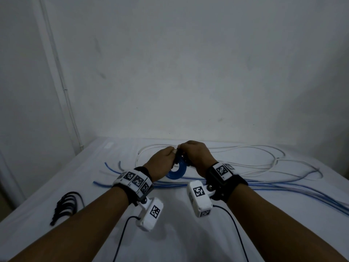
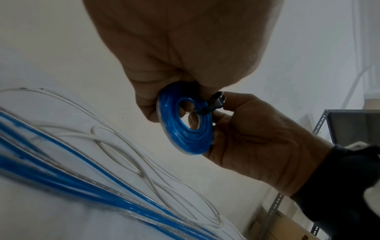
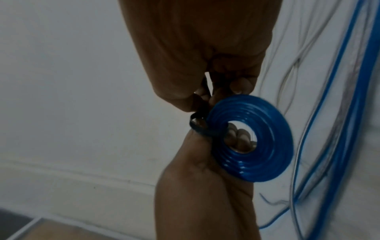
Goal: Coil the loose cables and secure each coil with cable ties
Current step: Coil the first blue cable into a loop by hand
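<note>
Two hands are gripping one blue coil [image 1: 177,172].
Left hand [image 1: 162,161] and right hand [image 1: 196,156] fingers are curling, pinching one black tie [image 2: 213,104] between them.

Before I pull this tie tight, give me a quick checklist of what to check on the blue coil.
1. Blue coil held off the table by both hands: ok.
2. Black cable tie looped through the centre hole and round the windings: ok.
3. Tie cinched snug: not ok; a slack loop stands off the coil's edge.
4. Windings flat and even: ok in both wrist views.
5. Right hand pinching the tie near the coil: ok; left hand grips the coil's rim.
6. Tie's tail fed through its head: cannot tell, fingers hide it.
7. Spare black ties on the table at left: ok.
</note>
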